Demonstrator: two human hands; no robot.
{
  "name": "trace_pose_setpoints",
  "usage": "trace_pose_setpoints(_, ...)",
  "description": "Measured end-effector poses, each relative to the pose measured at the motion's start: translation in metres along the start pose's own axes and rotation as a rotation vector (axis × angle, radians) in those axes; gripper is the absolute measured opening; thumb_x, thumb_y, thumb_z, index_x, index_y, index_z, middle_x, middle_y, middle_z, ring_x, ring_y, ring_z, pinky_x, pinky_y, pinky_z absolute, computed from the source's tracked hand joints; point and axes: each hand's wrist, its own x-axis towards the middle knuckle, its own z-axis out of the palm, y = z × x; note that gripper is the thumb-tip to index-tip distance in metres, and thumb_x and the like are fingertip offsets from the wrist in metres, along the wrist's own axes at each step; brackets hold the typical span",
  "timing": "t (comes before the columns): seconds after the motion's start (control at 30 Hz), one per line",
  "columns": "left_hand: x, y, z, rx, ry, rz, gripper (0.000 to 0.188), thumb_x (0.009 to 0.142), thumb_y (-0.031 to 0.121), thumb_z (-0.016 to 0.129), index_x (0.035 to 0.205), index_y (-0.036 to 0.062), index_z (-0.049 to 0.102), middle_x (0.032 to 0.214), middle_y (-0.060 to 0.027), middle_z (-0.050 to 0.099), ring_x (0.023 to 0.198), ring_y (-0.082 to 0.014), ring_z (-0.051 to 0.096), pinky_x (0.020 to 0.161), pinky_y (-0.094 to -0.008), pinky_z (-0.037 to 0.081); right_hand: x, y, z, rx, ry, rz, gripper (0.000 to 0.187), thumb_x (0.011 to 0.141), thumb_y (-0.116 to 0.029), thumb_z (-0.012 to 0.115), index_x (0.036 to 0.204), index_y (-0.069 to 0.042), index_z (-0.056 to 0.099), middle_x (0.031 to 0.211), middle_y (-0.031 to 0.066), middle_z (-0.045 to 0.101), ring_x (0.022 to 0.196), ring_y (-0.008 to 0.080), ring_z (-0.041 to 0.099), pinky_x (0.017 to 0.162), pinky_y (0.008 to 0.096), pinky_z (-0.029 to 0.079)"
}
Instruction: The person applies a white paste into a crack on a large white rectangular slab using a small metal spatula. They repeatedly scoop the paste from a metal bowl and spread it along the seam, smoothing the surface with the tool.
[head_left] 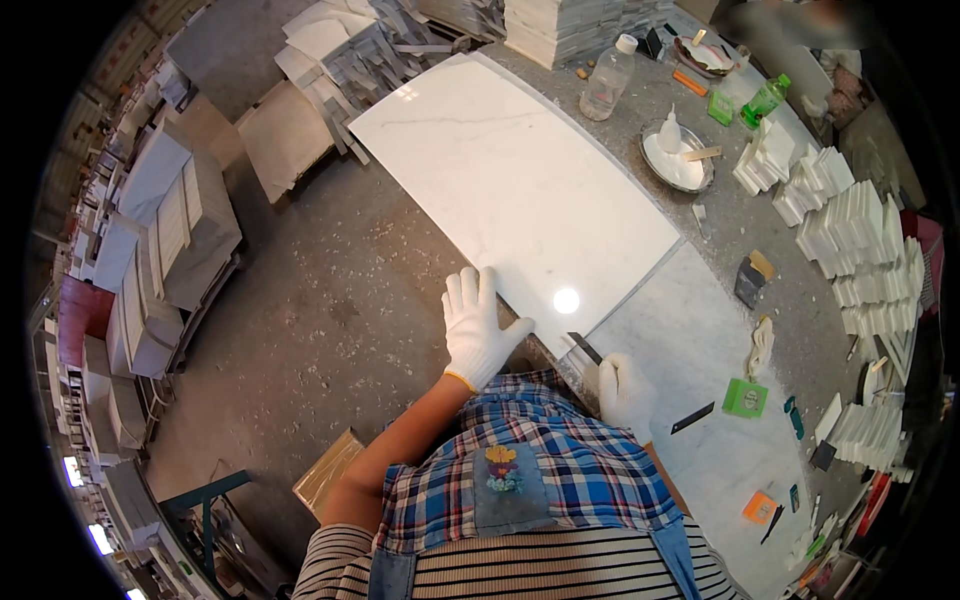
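The right gloved hand grips a dark flat blade by the lower corner of the polished, veined white slab, upper centre; the left gloved hand spreads wide beside its edge, contact unclear. Edge work seems in hand; the next move calls for steadiness.

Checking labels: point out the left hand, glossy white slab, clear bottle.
Left hand (472,332), head view: its gloved back.
Glossy white slab (515,185), head view: middle of its top face.
Clear bottle (606,86), head view: middle of its body.
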Motion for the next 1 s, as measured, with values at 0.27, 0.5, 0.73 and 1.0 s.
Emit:
trace_pose_setpoints(0.27,-0.001,-0.002,0.003,-0.006,-0.014,-0.039,0.092,0.069,0.039,0.091,0.139,-0.0021,0.049,0.127,-0.0171,0.051,0.121,-0.0377,0.047,0.106,-0.0489,0.041,0.01,0.005,0.007,-0.103,0.022,-0.364,0.032,0.094,-0.018,0.071,0.125,-0.018,0.077,0.097,0.0097,0.075,0.08,0.0339,0.07,0.069,0.0445,0.056)
trace_pose_setpoints(0.5,0.002,0.003,0.0,-0.021,-0.046,-0.038,0.091,0.069,0.039,0.09,0.139,-0.0025,0.049,0.127,-0.0171,0.052,0.121,-0.0379,0.048,0.105,-0.0487,0.042,0.009,0.004,0.009,-0.284,-0.093,-0.433,0.041,0.087,-0.018,0.072,0.128,-0.024,0.075,0.082,0.0043,0.061,0.069,0.0303,0.063,0.06,0.0449,0.051)
trace_pose_setpoints(0.73,0.0,0.001,0.002,-0.016,-0.041,-0.031,0.092,0.07,0.038,0.09,0.14,-0.0034,0.048,0.131,-0.0178,0.054,0.124,-0.0389,0.048,0.107,-0.0487,0.042,0.015,0.0,0.007,-0.267,-0.153,-0.407,0.042,0.088,-0.019,0.07,0.129,-0.025,0.073,0.08,0.0049,0.061,0.072,0.0312,0.064,0.061,0.0467,0.052)
trace_pose_setpoints(1.0,0.002,-0.001,0.0,-0.022,-0.048,-0.023,0.087,0.072,0.038,0.089,0.138,-0.0004,0.049,0.125,-0.0153,0.051,0.121,-0.0357,0.047,0.108,-0.0479,0.039,0.019,0.022,0.006,0.547,-0.153,0.203,0.041,0.104,-0.022,0.065,0.14,-0.002,0.069,0.094,0.0032,0.072,0.081,0.0146,0.063,0.073,0.0325,0.051)
